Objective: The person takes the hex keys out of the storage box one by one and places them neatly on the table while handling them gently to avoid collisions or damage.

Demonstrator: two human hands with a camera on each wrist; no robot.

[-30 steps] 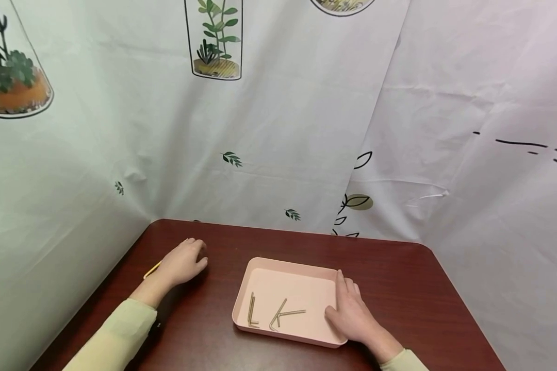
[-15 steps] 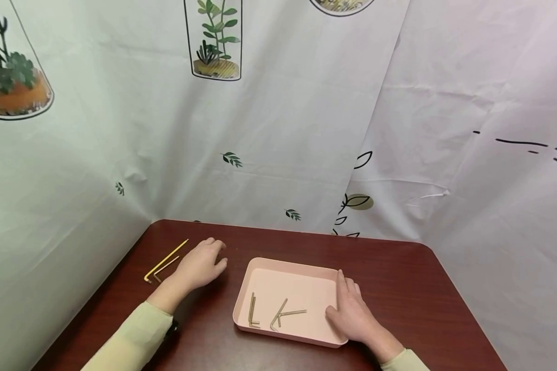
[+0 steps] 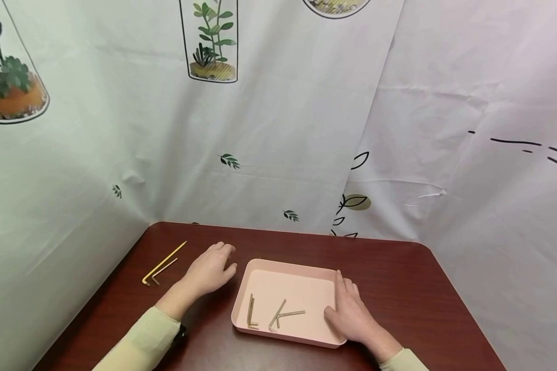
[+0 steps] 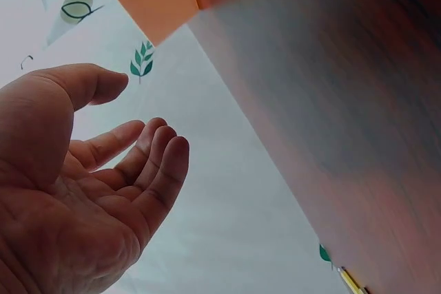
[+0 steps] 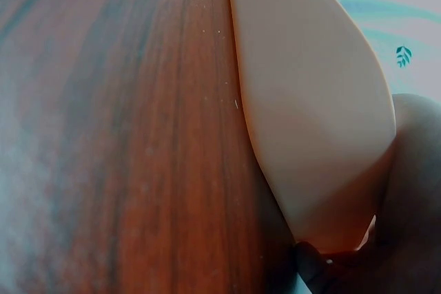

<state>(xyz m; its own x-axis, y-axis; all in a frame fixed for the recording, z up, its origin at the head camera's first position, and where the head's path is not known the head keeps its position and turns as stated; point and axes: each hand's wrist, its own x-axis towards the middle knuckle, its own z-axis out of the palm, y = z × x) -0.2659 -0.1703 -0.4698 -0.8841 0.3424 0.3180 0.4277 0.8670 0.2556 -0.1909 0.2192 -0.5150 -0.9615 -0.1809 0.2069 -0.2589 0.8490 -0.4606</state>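
Observation:
My left hand (image 3: 211, 268) is over the table just left of the pink tray (image 3: 290, 267). Its fingers are loosely bent, and the left wrist view shows nothing between thumb and fingertips. The right hand (image 3: 350, 312) grips the tray's right wall, thumb on the inside and fingers outside. Two brass-coloured hex keys (image 3: 250, 312) lie close together at the tray's left side. More hex keys (image 3: 279, 315) cross each other near its front middle. To the left of my left hand, a long yellow hex key (image 3: 164, 262) and a shorter one (image 3: 165, 268) rest on the table.
The dark red wooden table (image 3: 413, 293) has rounded far corners. White curtains (image 3: 269, 129) printed with plants hang behind it and along both sides.
My left hand has moved right, away from the yellow and shorter hex keys toward the tray, leaving them in view on the table. The right hand stays at the tray.

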